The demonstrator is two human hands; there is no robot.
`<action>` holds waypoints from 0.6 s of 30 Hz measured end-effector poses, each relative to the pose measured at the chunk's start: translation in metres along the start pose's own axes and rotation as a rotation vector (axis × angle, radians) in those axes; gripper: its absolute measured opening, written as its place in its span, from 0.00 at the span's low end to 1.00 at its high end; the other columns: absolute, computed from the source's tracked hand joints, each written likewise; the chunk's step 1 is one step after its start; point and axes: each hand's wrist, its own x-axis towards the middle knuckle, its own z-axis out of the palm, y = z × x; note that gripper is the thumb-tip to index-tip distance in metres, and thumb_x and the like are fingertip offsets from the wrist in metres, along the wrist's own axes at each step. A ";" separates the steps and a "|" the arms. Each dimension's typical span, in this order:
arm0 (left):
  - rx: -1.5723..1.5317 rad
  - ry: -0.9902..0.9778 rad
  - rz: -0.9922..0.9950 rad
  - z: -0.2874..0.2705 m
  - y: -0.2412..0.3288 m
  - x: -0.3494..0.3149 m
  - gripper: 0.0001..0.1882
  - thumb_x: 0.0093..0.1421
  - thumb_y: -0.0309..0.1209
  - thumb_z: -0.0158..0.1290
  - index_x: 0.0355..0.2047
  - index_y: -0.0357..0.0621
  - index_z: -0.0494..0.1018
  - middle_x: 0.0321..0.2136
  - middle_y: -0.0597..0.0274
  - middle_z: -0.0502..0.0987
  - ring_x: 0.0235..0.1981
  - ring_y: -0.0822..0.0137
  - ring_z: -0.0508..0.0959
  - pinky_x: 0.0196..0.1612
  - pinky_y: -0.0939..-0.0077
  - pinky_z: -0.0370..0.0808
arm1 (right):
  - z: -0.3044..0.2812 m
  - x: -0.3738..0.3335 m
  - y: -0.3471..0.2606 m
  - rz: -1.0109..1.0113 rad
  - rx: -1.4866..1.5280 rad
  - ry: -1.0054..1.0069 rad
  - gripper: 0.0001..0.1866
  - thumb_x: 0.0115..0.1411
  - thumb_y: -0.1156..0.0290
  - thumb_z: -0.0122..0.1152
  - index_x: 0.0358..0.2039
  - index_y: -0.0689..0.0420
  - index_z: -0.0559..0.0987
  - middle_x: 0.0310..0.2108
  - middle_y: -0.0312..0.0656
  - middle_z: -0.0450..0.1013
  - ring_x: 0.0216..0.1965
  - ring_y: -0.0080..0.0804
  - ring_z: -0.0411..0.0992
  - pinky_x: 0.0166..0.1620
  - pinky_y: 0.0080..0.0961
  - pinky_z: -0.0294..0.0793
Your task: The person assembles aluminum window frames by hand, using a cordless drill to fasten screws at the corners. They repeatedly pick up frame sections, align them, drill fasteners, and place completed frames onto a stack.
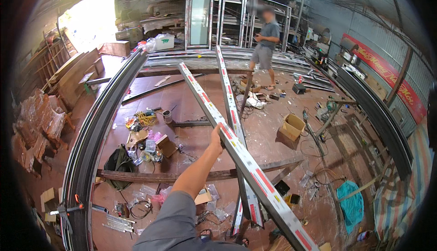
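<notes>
One grip: left hand (216,138) clasped round the long striped bar (246,156), which crosses over a second bar (228,89) — I'd support both ends, avoid scuffing; right hand unseen.

Arrangement of profiles, stacks and floor items
A near profile (254,165) is being held by the left hand (217,139); a second profile (227,89) is being partly overlapped by it, and a rail (141,176) is being crossed by both in view. The area is being flanked by a left stack (98,128) and a right stack (378,110). On the floor (184,100), a can (167,118) is being sited left of the profiles, a carton (290,129) right. Framed panels (199,18) are being stood upright at the rear, behind another person (265,37).
</notes>
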 end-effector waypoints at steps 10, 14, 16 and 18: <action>0.321 -0.592 -0.386 -0.019 -0.055 -0.154 0.45 0.65 0.71 0.46 0.67 0.47 0.67 0.54 0.52 0.79 0.55 0.51 0.79 0.57 0.47 0.77 | -0.013 -0.070 0.021 0.040 0.036 0.054 0.35 0.63 0.51 0.67 0.63 0.61 0.71 0.58 0.48 0.75 0.58 0.46 0.75 0.63 0.41 0.74; 0.481 -0.814 -0.767 -0.016 -0.124 -0.268 0.48 0.66 0.68 0.49 0.71 0.40 0.61 0.62 0.47 0.74 0.58 0.50 0.77 0.63 0.52 0.70 | -0.009 -0.086 0.043 0.204 0.126 -0.072 0.35 0.63 0.51 0.66 0.63 0.61 0.72 0.58 0.48 0.75 0.58 0.46 0.75 0.64 0.41 0.73; 0.511 -0.772 -0.795 0.018 -0.139 -0.299 0.41 0.68 0.67 0.47 0.60 0.40 0.72 0.51 0.55 0.81 0.43 0.62 0.80 0.53 0.65 0.76 | 0.012 -0.082 0.073 0.300 0.179 -0.292 0.32 0.62 0.51 0.68 0.59 0.61 0.76 0.54 0.48 0.78 0.55 0.45 0.76 0.61 0.37 0.75; 0.469 -0.883 -0.795 0.069 -0.101 -0.317 0.37 0.67 0.67 0.50 0.50 0.43 0.78 0.40 0.61 0.84 0.34 0.66 0.81 0.46 0.68 0.77 | 0.016 -0.081 0.102 0.475 0.021 -0.268 0.31 0.66 0.49 0.63 0.61 0.58 0.74 0.53 0.47 0.77 0.57 0.43 0.74 0.62 0.41 0.72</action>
